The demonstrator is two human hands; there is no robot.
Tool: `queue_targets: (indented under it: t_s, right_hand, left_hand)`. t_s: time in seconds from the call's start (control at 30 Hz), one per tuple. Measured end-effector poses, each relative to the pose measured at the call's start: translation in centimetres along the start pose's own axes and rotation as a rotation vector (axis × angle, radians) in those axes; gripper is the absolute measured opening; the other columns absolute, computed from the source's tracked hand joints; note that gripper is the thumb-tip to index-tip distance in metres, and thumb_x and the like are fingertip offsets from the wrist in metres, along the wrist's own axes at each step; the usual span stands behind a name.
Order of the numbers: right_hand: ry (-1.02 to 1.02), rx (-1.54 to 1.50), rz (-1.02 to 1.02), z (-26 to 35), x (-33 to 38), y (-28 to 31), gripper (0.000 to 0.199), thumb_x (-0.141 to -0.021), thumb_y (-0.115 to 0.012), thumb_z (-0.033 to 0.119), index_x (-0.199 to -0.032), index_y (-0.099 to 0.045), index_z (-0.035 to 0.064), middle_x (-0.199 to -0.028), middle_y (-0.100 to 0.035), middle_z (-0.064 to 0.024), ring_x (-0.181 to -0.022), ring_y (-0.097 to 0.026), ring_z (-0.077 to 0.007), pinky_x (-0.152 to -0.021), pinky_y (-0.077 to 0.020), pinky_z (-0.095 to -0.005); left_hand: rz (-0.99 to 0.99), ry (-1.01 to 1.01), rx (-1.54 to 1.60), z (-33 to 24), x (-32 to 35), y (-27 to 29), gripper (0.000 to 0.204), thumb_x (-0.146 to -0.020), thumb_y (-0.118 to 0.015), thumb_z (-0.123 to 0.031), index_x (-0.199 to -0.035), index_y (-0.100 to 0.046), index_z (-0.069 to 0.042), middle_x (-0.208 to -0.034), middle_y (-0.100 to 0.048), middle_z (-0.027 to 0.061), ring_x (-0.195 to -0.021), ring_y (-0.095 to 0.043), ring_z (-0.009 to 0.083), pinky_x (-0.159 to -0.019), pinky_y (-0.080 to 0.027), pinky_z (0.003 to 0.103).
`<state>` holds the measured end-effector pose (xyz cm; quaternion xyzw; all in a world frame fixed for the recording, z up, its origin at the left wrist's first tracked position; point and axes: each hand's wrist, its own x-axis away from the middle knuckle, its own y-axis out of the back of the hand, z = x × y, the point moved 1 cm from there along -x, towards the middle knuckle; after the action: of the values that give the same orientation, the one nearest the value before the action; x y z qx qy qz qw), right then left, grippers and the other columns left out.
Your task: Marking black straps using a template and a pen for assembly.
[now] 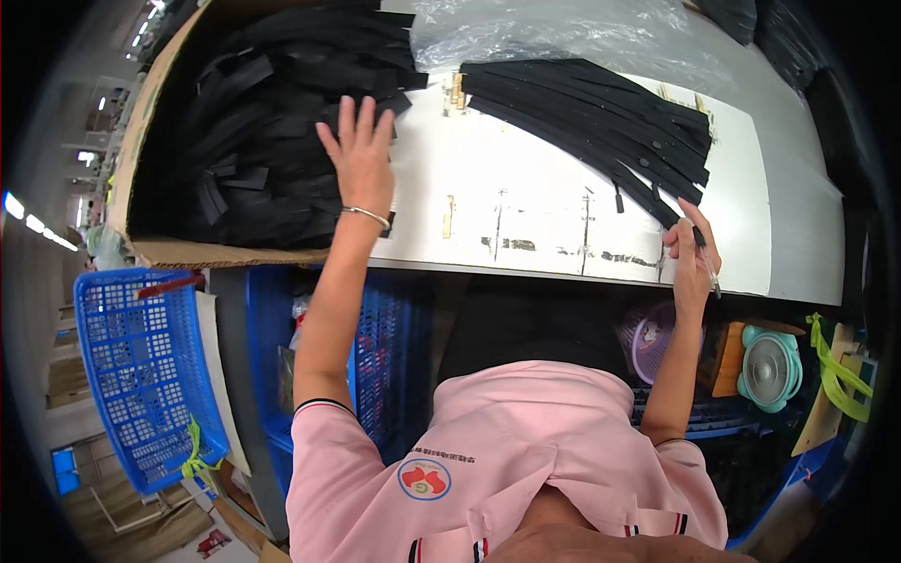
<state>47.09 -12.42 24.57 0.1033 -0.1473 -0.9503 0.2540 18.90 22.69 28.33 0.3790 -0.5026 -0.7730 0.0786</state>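
My left hand (364,178) lies with fingers spread over the near right side of a heap of black fabric-like strips (272,127). That heap fills a cardboard box (235,255) at the left of the table. In my right hand (696,263) is a pen (712,272) with a clear barrel, gripped between the fingers. Close to its fingertips are the lower ends of a fanned row of long black strips (591,113), which lies across a white board (535,202). Whether the fingers also touch a strip cannot be made out.
Clear plastic sheeting (572,33) lies along the far side of the table. A blue basket (150,375) stands at the lower left. Below the table's front edge at right are a purple basket (648,342) and a small teal fan (771,366).
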Motion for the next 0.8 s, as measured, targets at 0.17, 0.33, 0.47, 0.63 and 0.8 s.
queue_targets:
  t_s: [0.17, 0.33, 0.47, 0.63, 0.8]
  right_hand:
    - [-0.006, -0.022, -0.01, -0.3, 0.1, 0.2, 0.029, -0.105, -0.06, 0.028, -0.125, -0.071, 0.0087, -0.075, -0.062, 0.0006, -0.068, -0.051, -0.0056, -0.062, -0.0415, -0.0222]
    - [0.004, -0.041, 0.005, -0.4, 0.3, 0.6, 0.028, -0.105, -0.059, 0.025, -0.124, -0.071, 0.0079, -0.076, -0.062, 0.0003, -0.069, -0.051, -0.0057, -0.063, -0.0421, -0.0223]
    - [0.026, -0.025, 0.011, -0.3, 0.3, 0.5, 0.028, -0.106, -0.057, 0.023, -0.124, -0.07, 0.0073, -0.078, -0.063, -0.0005, -0.071, -0.053, -0.006, -0.064, -0.0441, -0.0227]
    - [0.193, -0.03, 0.004, -0.3, -0.4, -0.5, 0.023, -0.102, -0.062, 0.015, -0.122, -0.071, 0.008, -0.087, -0.071, -0.0053, -0.082, -0.065, -0.013, -0.075, -0.0509, -0.027]
    - [0.374, 0.226, -0.109, 0.3, -0.8, -0.9, 0.024, -0.098, -0.065, 0.008, -0.122, -0.069, 0.0066, -0.104, -0.074, -0.0119, -0.096, -0.072, -0.0236, -0.083, -0.056, -0.0326]
  left_hand:
    - [0.011, 0.008, 0.115, 2.3, -0.7, 1.9, 0.015, -0.086, -0.067, -0.004, -0.096, -0.079, -0.007, -0.138, -0.062, 0.0084, -0.144, -0.04, 0.0325, -0.123, -0.014, 0.06]
    - [0.071, -0.152, 0.243, -2.0, -0.9, 2.5, 0.034, -0.093, -0.061, -0.002, -0.124, -0.071, -0.012, -0.124, -0.066, 0.0106, -0.117, -0.062, 0.0296, -0.112, -0.039, 0.049]
    - [0.195, -0.135, 0.647, -8.7, -0.8, 4.0, 0.035, -0.095, -0.062, -0.003, -0.126, -0.07, -0.015, -0.106, -0.066, 0.011, -0.084, -0.068, 0.0291, -0.071, -0.054, 0.037]
    - [0.493, -0.299, 1.045, -18.7, -1.2, 4.5, 0.059, -0.088, -0.074, -0.015, -0.144, -0.054, -0.015, -0.106, -0.063, 0.0108, -0.091, -0.067, 0.0282, -0.079, -0.054, 0.037]
    - [0.393, -0.447, 1.177, -26.6, -1.6, 3.7, 0.079, -0.08, -0.08, -0.015, -0.151, -0.045, -0.016, -0.125, -0.059, 0.0126, -0.113, -0.06, 0.0312, -0.1, -0.046, 0.043]
